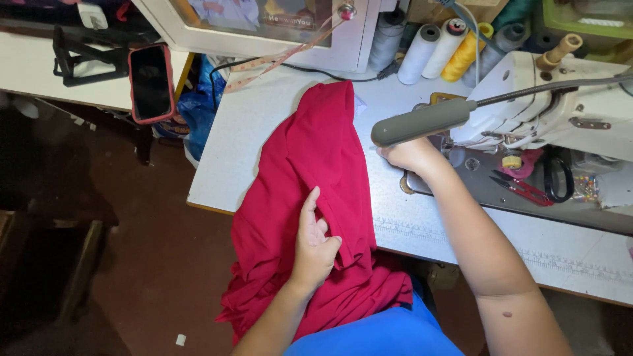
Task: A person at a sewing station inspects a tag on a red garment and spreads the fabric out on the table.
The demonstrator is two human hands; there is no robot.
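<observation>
**Two hands on a red cloth at the sewing machine**

The left hand (315,242) lies on a soft, matte red knit fabric (310,165), thumb and curled fingers pinching a lengthwise fold of it while the forefinger points up along the crease. The right hand (409,155) rests farther up, at the cloth's right edge just beside the machine's needle area; its fingers are tucked under and partly hidden by a grey, rounded lamp head on a thin flexible stalk (422,122), so I cannot tell how far it is closed or whether it grips the cloth.

The fabric is one long, crumpled piece — it starts near the back of the pale speckled laminate counter (264,132), runs diagonally toward the person, spills over the front edge and bunches in loose folds on the lap, against a blue garment (382,333). Its surface is smooth, with soft ridges where it is gathered.

To the right stands a white enamelled sewing machine (527,99) with a dull metal bed. On that bed lie red-handled snips (524,190) and black-handled scissors (559,178), just beside each other. Behind the machine stand thread cones — grey, white and yellow (465,53). A pale measuring tape (277,60) trails across the counter's back. At far left a dark phone in a red case (150,82) leans upright.
</observation>
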